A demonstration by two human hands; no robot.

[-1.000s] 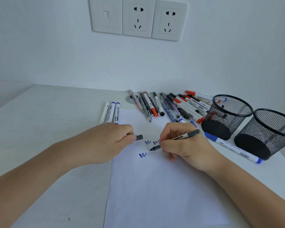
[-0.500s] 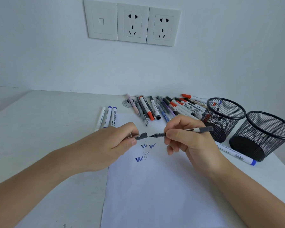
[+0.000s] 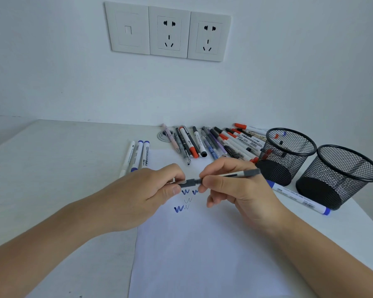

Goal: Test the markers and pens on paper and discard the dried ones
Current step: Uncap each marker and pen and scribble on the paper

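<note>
White desk (image 3: 63,168) against pale wall (image 3: 289,72) with sockets (image 3: 169,32), paper sheet (image 3: 202,254), left hand (image 3: 146,190) pinching cap (image 3: 187,183), right hand (image 3: 235,190) gripping pen (image 3: 246,173)

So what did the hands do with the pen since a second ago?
The right hand lifted the grey pen off the paper and pushed its tip into the cap the left hand pinches. Both hands kept their grip; the squiggles, loose markers and mesh cups stayed put.
</note>
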